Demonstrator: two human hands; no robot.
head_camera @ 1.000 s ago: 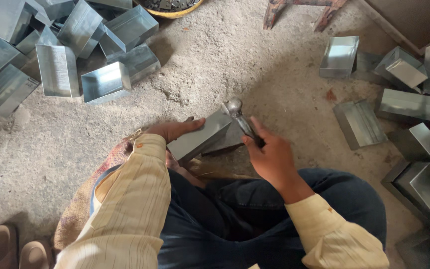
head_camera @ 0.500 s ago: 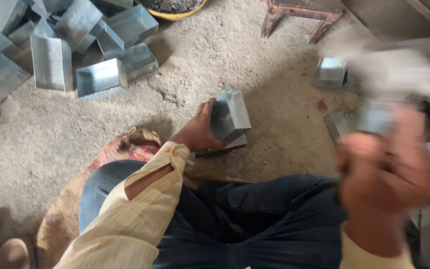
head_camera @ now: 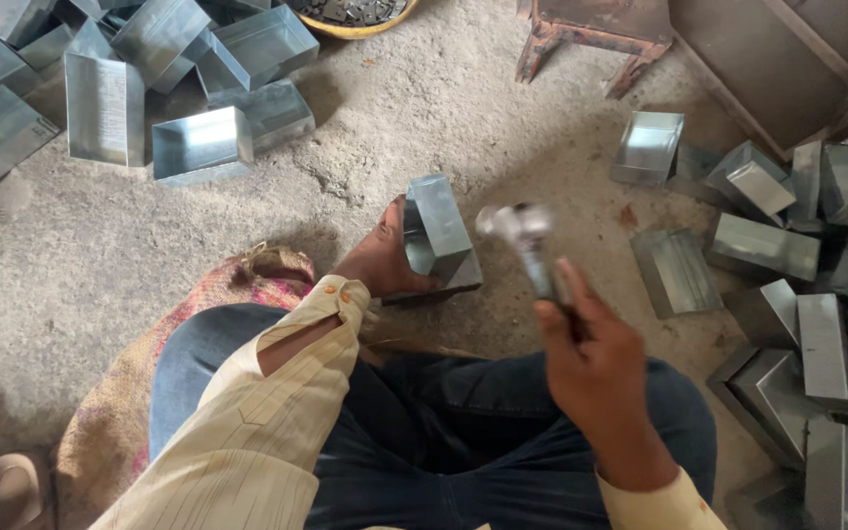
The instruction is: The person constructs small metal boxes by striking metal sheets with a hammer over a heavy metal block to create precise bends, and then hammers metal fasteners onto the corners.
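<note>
Metal box (head_camera: 436, 228) gripped by left hand (head_camera: 383, 257) fingers; right hand (head_camera: 596, 358) fingers clench hammer (head_camera: 527, 240).

We see no packages, labels, signs or screens here, and nothing printed on any surface in view.
</note>
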